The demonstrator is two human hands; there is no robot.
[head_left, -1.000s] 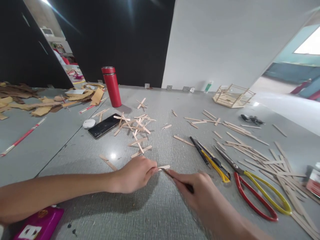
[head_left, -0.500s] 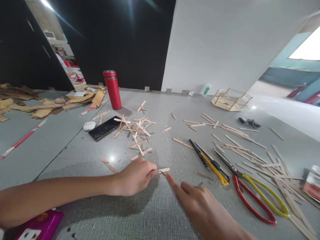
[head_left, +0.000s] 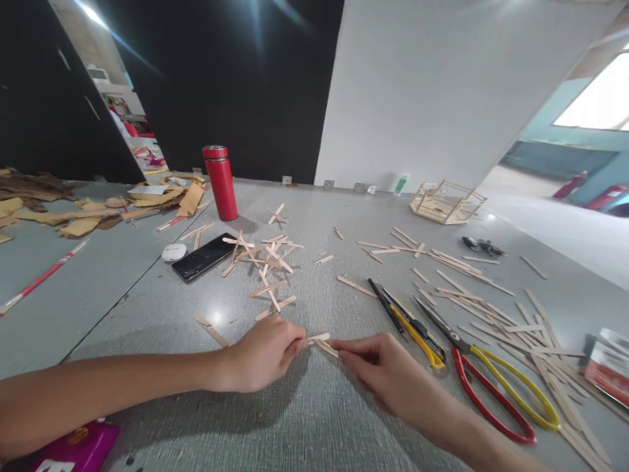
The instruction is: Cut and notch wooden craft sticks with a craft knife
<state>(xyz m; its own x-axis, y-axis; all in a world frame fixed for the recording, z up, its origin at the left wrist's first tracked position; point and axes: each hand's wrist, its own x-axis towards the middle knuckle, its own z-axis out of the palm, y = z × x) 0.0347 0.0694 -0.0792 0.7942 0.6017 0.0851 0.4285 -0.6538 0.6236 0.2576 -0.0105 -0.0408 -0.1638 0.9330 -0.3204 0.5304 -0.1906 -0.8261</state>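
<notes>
My left hand pinches a wooden craft stick just above the table. Its rounded end sticks out to the right. A second craft stick crosses under it at a slant, and the thumb and forefinger of my right hand are closed on that one. My left fingers cover the far ends of both sticks, so how they join is hidden. Beyond my hands lie several sticks joined in crosses, some heaped against a black phone.
To the right are a yellow utility knife, red-and-yellow-handled scissors and many loose craft sticks. A red flask stands at the back, and a stick-built frame sits back right. A purple packet lies under my left forearm.
My right hand has gone from an outstretched forefinger near the crossed sticks to a pinch on the slanted stick. My left hand keeps its grip. The view has shifted slightly.
</notes>
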